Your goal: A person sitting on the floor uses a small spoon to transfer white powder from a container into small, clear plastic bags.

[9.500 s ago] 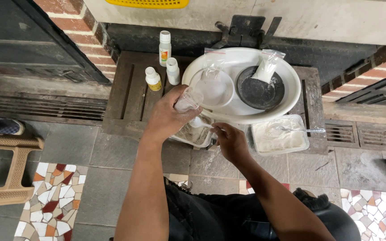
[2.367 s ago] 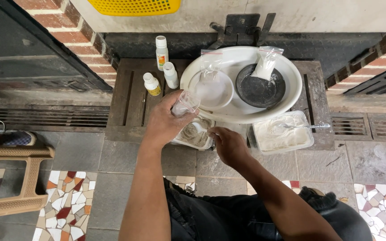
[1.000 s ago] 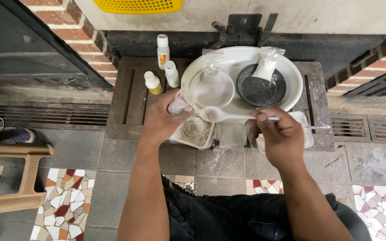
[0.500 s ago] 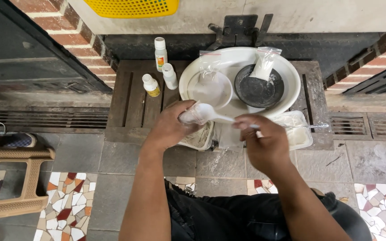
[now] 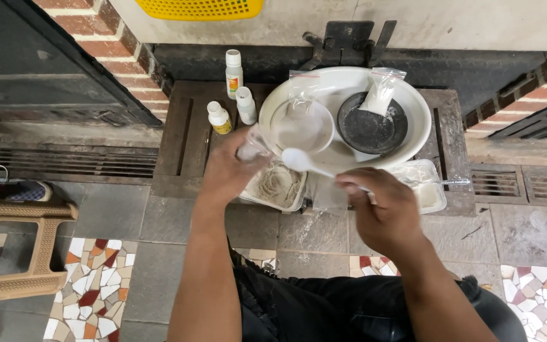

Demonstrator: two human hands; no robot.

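Observation:
My left hand (image 5: 228,170) grips a small clear plastic cup (image 5: 253,143), tilted, just left of a big white basin (image 5: 406,101). My right hand (image 5: 382,213) holds a white plastic spoon (image 5: 304,161) by its handle, its bowl pointing left toward the cup. Under both hands lies a clear tray of pale string-like material (image 5: 278,187). Inside the basin sit a clear bowl (image 5: 301,128) and a black dish (image 5: 371,129) with a bag of white powder (image 5: 380,92).
Three small white bottles (image 5: 233,96) stand on the dark wooden pallet (image 5: 181,139) left of the basin. A second clear tray (image 5: 427,187) lies at the right. A tan plastic stool (image 5: 23,248) stands at the left on the tiled floor.
My right hand left the tray, picked up the white spoon and carried it leftward to the cup. The left hand kept hold of the cup throughout.

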